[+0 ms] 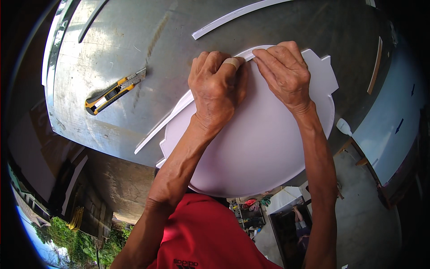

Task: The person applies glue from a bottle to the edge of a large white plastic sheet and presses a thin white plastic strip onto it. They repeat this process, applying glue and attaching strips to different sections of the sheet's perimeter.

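Table (168,58) bears a cutter (112,95) at left; right hand (285,74) pinches a strip (248,54) along a panel (264,134)'s far edge; left hand (216,85) curls its fingers, clamped or not I can't tell.

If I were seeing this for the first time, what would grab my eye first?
Probably the big, pale, rounded panel in the middle, with the left hand and right hand at a white strip along its far edge. Next, the yellow-and-black utility knife on the metal table to the left, then the red shirt at the bottom.
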A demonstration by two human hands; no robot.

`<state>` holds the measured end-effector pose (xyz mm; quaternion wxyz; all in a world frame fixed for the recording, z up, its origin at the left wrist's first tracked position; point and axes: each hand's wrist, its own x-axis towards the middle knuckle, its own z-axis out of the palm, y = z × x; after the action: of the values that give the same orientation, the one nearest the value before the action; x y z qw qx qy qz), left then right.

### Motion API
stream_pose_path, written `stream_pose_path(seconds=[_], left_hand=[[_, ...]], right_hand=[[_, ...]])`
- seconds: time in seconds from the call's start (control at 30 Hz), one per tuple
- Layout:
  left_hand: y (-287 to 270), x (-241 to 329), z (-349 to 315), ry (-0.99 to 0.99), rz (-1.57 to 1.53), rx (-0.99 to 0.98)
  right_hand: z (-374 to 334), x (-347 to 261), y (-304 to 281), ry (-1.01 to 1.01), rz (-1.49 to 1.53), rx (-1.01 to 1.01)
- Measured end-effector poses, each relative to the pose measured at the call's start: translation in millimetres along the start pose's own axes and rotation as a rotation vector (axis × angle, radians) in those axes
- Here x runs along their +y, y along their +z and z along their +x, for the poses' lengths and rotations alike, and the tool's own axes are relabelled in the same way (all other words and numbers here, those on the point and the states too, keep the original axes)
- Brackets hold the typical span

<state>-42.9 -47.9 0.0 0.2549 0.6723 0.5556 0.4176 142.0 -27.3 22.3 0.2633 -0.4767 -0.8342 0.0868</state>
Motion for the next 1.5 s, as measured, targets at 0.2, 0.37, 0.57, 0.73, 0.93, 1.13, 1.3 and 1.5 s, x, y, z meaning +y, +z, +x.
stream_pose_path(seconds=[0.2, 0.37, 0.57, 0.73, 0.93, 1.13, 1.3, 1.5], left_hand=[[3, 5, -2, 0.001, 0.029, 0.046], [-2, 3, 2, 0.023, 0.040, -0.035], [-1, 5, 6, 0.017, 0.041, -0.047], [4, 7, 6, 0.002, 0.055, -0.016], [4, 12, 7, -0.022, 0.107, -0.033], [-1, 8, 15, 0.030, 0.091, -0.088], [-3, 3, 19, 0.014, 0.025, -0.127], [-4, 6, 24, -0.049, -0.003, -0.182]], right_hand=[[-3, -6, 4, 0.039, -0.042, 0.033], [-17, -20, 2, 0.162, -0.095, 0.100], [-47, -47, 15, 0.367, -0.174, 0.156], [-48, -51, 22, 0.393, -0.192, 0.163], [-34, -46, 18, 0.517, -0.193, 0.283], [-26, -34, 21, 0.466, -0.197, 0.328], [-24, -34, 22, 0.483, -0.171, 0.338], [-28, -32, 28, 0.471, -0.177, 0.356]])
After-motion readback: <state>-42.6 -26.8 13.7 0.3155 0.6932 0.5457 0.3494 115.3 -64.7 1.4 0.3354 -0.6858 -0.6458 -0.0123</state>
